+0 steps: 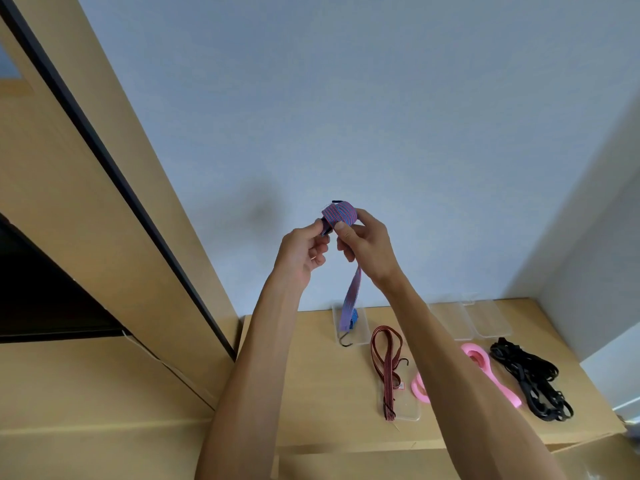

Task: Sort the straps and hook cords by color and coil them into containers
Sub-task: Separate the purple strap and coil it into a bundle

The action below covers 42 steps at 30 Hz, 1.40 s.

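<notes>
Two hands: the blue-red cord (340, 213) is held up before the wall, well above the table (311, 375).
Table: a black pile (530, 379), pink straps (491, 372) and a red cord (388, 362) are laid out beside clear containers (491, 320).
Left hand (303, 252): the coil's inner end is pinched between thumb and curled fingers.
Right hand (367, 247): the wound coil is gripped by thumb and fingers.
Cord look: flat webbing, finely striped blue and red; a partly wound roll, with a tail hanging toward one container.
Hook (346, 341): dark metal, seen at the tail's end.
Handling: judged light, soft and springy; the coil is best kept pinched, or unwinding is likely.
</notes>
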{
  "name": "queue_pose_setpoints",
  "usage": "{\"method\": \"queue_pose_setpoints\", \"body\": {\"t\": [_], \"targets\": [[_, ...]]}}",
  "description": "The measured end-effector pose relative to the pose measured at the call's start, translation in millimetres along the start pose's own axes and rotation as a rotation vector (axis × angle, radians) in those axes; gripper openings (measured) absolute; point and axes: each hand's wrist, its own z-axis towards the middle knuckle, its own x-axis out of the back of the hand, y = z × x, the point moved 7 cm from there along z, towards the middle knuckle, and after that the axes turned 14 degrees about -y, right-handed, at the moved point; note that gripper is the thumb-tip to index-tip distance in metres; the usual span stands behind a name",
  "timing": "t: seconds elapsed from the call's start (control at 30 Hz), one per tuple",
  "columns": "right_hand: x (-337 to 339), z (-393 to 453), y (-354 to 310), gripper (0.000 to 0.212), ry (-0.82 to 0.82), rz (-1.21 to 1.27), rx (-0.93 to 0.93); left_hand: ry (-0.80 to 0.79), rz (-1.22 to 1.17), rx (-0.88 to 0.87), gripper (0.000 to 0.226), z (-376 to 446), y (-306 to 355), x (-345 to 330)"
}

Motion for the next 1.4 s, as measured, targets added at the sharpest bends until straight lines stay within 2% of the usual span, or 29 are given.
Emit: {"method": "queue_pose_setpoints", "body": {"t": [0.1, 0.17, 0.23, 0.27, 0.33, 0.4, 0.47, 0.53, 0.6, 0.73, 0.87, 0.97, 1.03, 1.13, 1.2, 1.27, 1.4], "targets": [[2, 2, 4, 0.015, 0.041, 0.01, -0.03, 0.106, 0.168, -0.1, 0.014, 2, 5, -1], [5, 1, 10, 0.016, 0.07, 0.066, -0.06, 0.256, 0.511, -0.339, 0.016, -9, 21, -2], [9, 1, 13, 0.019, 0.1, 0.099, -0.072, 0.243, 0.891, -0.607, 0.025, -21, 29, -14], [12, 1, 13, 0.02, 0.105, 0.108, -0.077, 0.211, 1.036, -0.688, 0.024, -22, 28, -19], [11, 2, 12, 0.023, 0.092, 0.116, -0.085, 0.236, 1.164, -0.745, 0.017, -22, 27, -20], [8, 3, 9, 0.031, 0.068, 0.123, -0.083, 0.302, 1.134, -0.798, 0.01, -23, 29, -18], [7, 4, 7, 0.037, 0.045, 0.126, -0.083, 0.342, 0.989, -0.822, 0.008, -26, 30, -14], [6, 4, 5, 0.039, 0.012, 0.083, -0.095, 0.362, 0.767, -0.737, 0.012, -24, 29, -6], [5, 3, 4, 0.042, 0.002, 0.029, -0.098, 0.304, 0.556, -0.602, 0.016, -14, 28, -1], [5, 4, -2, 0.025, -0.021, -0.021, -0.048, 0.079, 0.194, -0.349, 0.02, 2, 15, -4], [11, 7, 2, 0.028, -0.01, -0.043, -0.075, 0.028, 0.045, -0.188, 0.015, 6, 2, -2], [12, 4, 9, 0.025, 0.04, 0.031, -0.098, 0.09, 0.153, -0.261, 0.013, 5, 9, -5], [11, 2, 13, 0.025, 0.05, 0.088, -0.093, 0.139, 0.343, -0.37, 0.01, -1, 15, -10], [11, 2, 12, 0.033, 0.064, 0.121, -0.097, 0.163, 0.601, -0.518, 0.021, -10, 20, -17], [16, 2, 10, 0.044, 0.09, 0.114, -0.105, 0.189, 0.853, -0.648, 0.027, -16, 25, -22], [20, 2, 8, 0.044, 0.108, 0.098, -0.112, 0.257, 1.037, -0.768, 0.029, -21, 30, -25], [17, 4, 3, 0.044, 0.094, 0.082, -0.091, 0.411, 1.118, -0.965, 0.014, -37, 34, -32]]}}
